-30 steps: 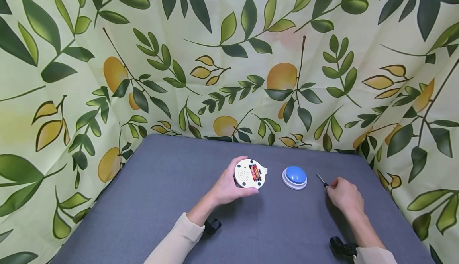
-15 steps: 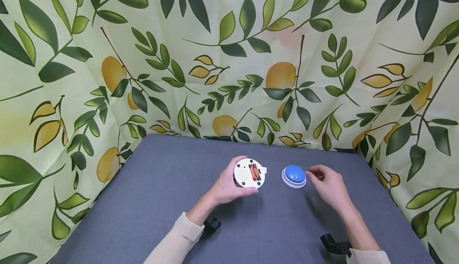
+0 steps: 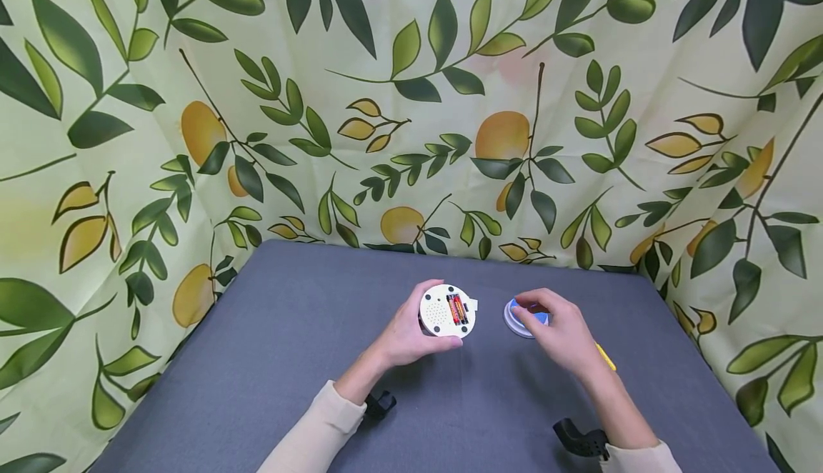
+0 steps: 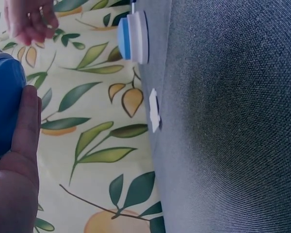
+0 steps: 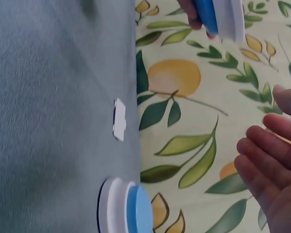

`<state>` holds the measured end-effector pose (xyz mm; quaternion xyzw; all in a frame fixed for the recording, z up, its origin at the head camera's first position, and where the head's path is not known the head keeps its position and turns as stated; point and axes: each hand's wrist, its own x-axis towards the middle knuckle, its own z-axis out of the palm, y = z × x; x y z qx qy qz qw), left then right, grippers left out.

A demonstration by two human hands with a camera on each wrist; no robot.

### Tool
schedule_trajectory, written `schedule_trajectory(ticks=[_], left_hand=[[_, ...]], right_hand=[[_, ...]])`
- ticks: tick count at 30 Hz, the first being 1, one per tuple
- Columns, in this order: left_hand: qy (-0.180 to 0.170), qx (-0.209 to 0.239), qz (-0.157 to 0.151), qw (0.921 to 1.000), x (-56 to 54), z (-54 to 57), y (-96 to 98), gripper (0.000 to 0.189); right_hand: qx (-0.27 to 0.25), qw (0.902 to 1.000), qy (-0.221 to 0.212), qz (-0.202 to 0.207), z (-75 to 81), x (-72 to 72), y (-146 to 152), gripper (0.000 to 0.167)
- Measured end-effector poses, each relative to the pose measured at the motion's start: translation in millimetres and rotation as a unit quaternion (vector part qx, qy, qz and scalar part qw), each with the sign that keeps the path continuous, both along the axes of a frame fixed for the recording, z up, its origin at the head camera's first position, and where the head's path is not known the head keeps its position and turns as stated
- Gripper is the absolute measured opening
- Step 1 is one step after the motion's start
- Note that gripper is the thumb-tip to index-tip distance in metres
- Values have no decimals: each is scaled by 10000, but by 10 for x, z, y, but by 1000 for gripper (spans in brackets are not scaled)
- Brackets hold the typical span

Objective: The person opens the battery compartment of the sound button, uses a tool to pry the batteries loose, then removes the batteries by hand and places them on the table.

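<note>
My left hand [image 3: 408,330] grips a round push button [image 3: 437,314] by its edges. Its white underside faces the head camera, with red batteries [image 3: 458,310] in an uncovered compartment; its blue top shows in the left wrist view. A second blue button [image 5: 141,208] with a white base stands on the table. My right hand [image 3: 561,326] hovers above it, fingers loosely bent and holding nothing, overlapping it in the head view. A small white cover [image 5: 119,120] lies on the table between the two buttons. The yellow handle of a screwdriver [image 3: 606,357] shows beside my right wrist, the rest hidden.
The grey tabletop [image 3: 289,359] extends to a cloth backdrop [image 3: 360,137] printed with leaves and fruit, which hangs behind it and at both sides. A black wrist mount [image 3: 579,439] sits on my right forearm, another [image 3: 381,404] on the left.
My right hand has let go of the screwdriver, which stays on the table, and moved left over the standing button. The left hand holds its button steady.
</note>
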<state>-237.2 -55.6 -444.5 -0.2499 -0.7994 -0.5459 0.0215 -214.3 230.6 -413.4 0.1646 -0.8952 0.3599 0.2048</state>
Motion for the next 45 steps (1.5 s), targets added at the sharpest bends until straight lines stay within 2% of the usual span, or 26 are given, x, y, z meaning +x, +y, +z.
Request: schedule_trajectory(ticks=[8, 14, 24, 36, 40, 45], left_hand=[[-21, 9, -19, 10000, 7, 6, 2, 95], [-24, 1, -67, 10000, 0, 1, -3, 96], [-49, 74, -160, 9998, -1, 0, -7, 95], [-108, 51, -239, 9996, 3, 0, -3, 97], [-122, 54, -230, 9996, 3, 2, -5, 97], [-139, 91, -197, 9997, -1, -1, -9, 97]], right_hand=[[-54, 9992, -145, 356, 23, 22, -164, 22], [35, 9965, -109, 825, 18, 25, -285, 25], [43, 9910, 73, 1333, 36, -11, -448, 32], [204, 9908, 91, 1334, 26, -39, -519, 34], [308, 9899, 311, 1347, 19, -48, -537, 32], [455, 9817, 1015, 1544, -15, -73, -557, 32]])
